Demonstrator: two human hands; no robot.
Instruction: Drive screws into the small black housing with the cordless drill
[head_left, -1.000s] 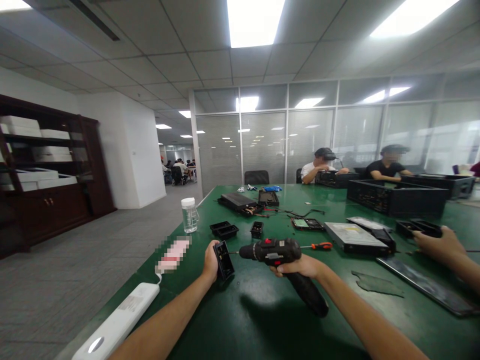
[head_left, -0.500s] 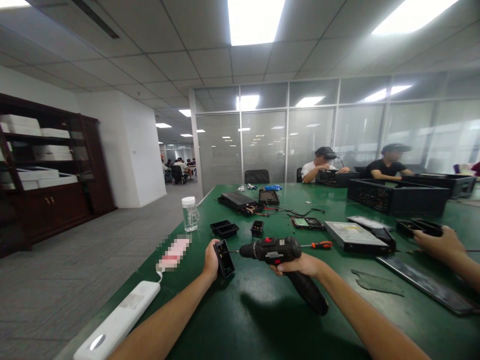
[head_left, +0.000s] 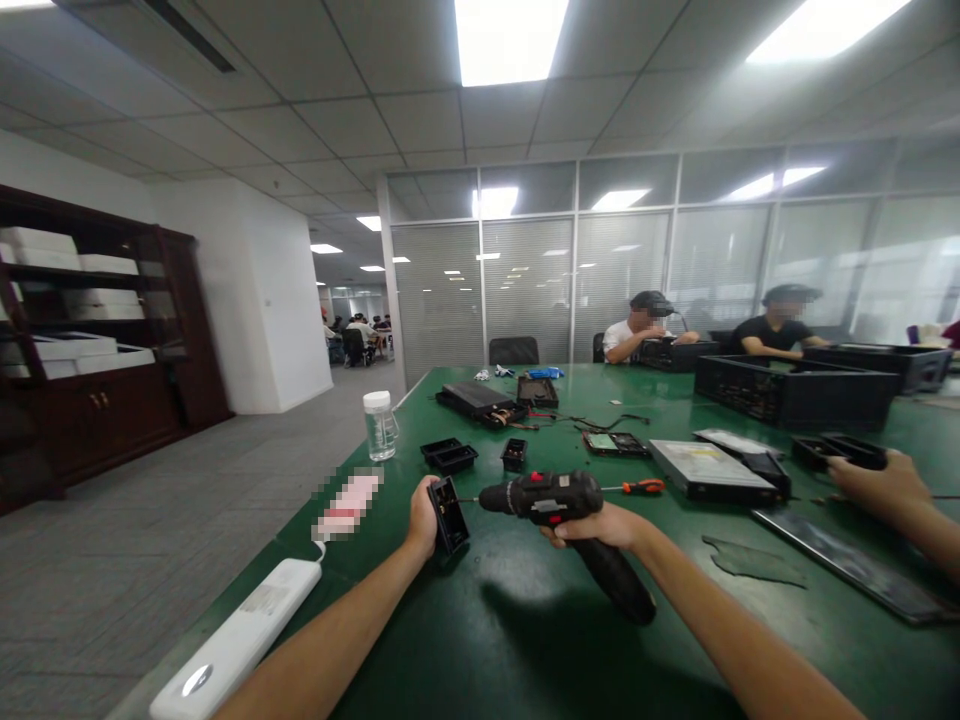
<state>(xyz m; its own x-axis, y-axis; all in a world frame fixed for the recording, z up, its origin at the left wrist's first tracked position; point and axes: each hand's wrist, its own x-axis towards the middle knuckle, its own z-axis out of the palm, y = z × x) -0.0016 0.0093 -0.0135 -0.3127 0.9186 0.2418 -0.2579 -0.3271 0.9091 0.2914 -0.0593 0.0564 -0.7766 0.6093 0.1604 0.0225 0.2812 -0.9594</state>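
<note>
My left hand (head_left: 421, 522) grips a small black plastic housing (head_left: 448, 515), standing it on edge on the green table (head_left: 525, 640). My right hand (head_left: 600, 526) is wrapped round the grip of a black cordless screwdriver (head_left: 559, 502) with red buttons. Its bit points left and meets the open face of the housing. The tool's battery end slants down toward me.
A white power strip (head_left: 236, 640) lies at the table's left edge. Beyond are a clear bottle (head_left: 379, 426), black trays (head_left: 448, 457), an orange-handled screwdriver (head_left: 637, 487), a disc drive (head_left: 709, 471), a dark crate (head_left: 791, 393). Another person's hand (head_left: 877, 485) rests at the right. Two people sit at the far end.
The view has shifted slightly; my hands, housing and screwdriver keep the same pose.
</note>
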